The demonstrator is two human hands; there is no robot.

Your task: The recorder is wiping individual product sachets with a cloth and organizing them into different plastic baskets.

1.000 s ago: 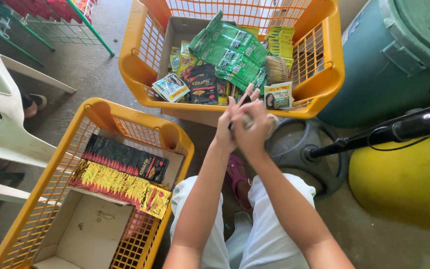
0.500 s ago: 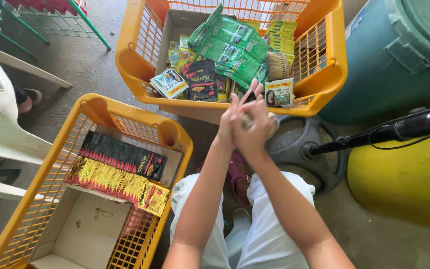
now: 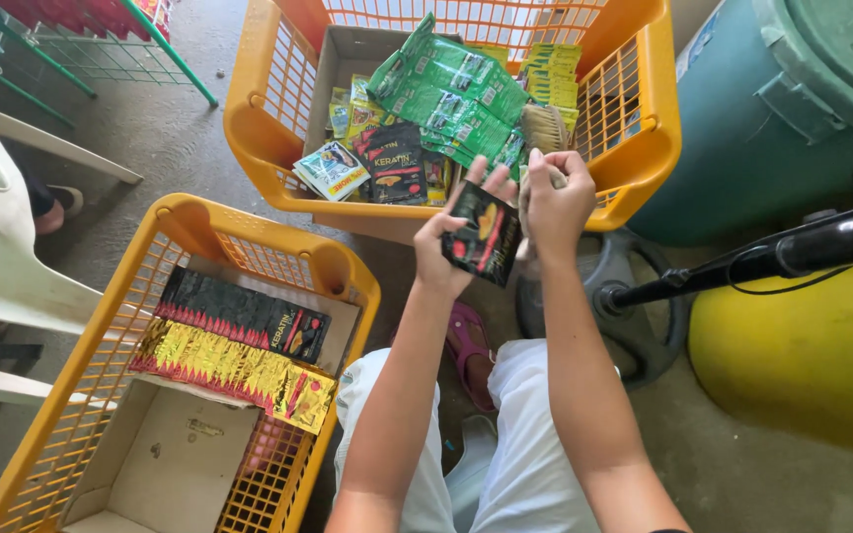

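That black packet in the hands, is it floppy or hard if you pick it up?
Probably floppy: the black packet looks thin and flat, pinched between the left hand and right hand. Likely light, since fingertips alone carry it. Its glossy face may be slightly slippery.

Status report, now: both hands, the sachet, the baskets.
Left hand grips black sachet. Right hand clutches a pale cloth-like wad. Both over far orange basket rim; near basket alongside. Nothing blocking.

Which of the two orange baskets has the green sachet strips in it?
The far basket, beyond the hands, holds the green sachet strips. The near basket holds only black and gold strips on cardboard.
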